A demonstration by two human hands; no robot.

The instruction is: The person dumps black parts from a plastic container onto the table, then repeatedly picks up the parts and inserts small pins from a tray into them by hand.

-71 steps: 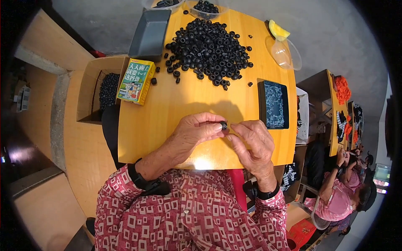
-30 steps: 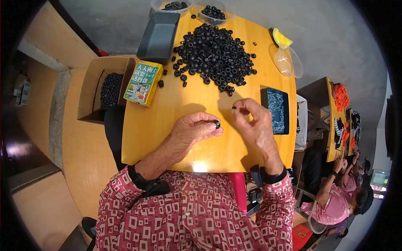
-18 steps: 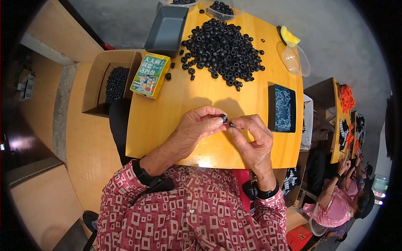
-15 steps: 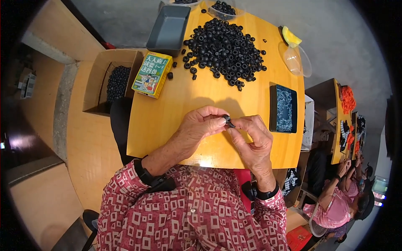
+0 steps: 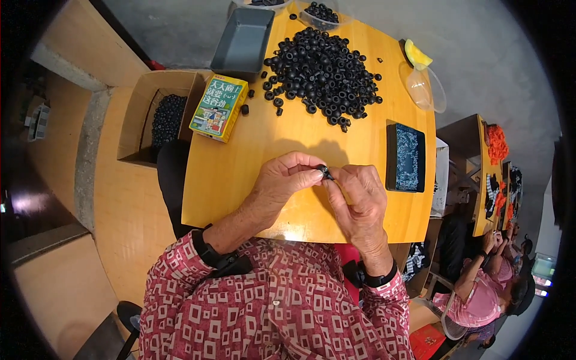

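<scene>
Over the near part of the yellow table (image 5: 282, 138), my two hands meet at the fingertips. My left hand (image 5: 287, 183) pinches a small black round part (image 5: 324, 170) between thumb and fingers. My right hand (image 5: 360, 201) is closed too, its thumb and forefinger on a dark narrow piece at the right side of that part. Fingertips cover much of both, so their exact kind does not show. Beyond my hands lies a large heap of small black ring-like and domed parts (image 5: 318, 72). A few loose ones lie along its left side.
Left of the heap are a grey tray (image 5: 242, 45) and a yellow-green box (image 5: 219, 108). A black tray of small pieces (image 5: 406, 157) sits at the right edge. Clear bowls line the far side. Below left, a cardboard box (image 5: 135, 135) holds dark parts. Other people (image 5: 480, 288) sit at right.
My right hand has turned slightly, its fingers now more bunched beside the part. The left hand keeps its pinch, and the heap looks the same.
</scene>
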